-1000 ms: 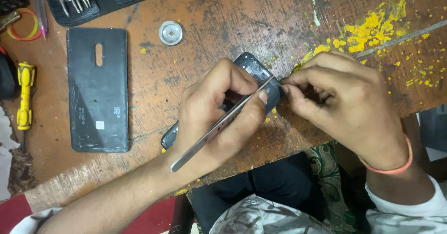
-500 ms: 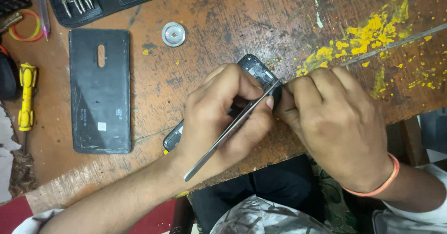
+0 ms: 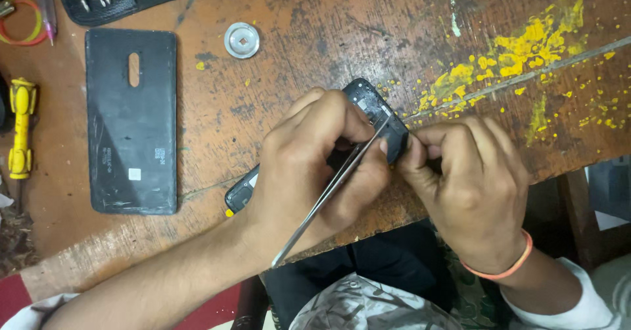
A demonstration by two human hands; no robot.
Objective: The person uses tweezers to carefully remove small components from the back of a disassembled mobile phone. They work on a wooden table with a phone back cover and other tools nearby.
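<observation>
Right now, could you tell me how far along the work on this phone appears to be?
Done: the black back cover is off and lies flat on the wooden table, apart from the phone. In hand: the left hand holds metal tweezers at the opened phone, which the right hand steadies. Left: the cover is not yet refitted.

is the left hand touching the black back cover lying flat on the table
Apart. The head view shows the left hand on the opened phone, holding tweezers, with bare wood between it and the back cover.
</observation>
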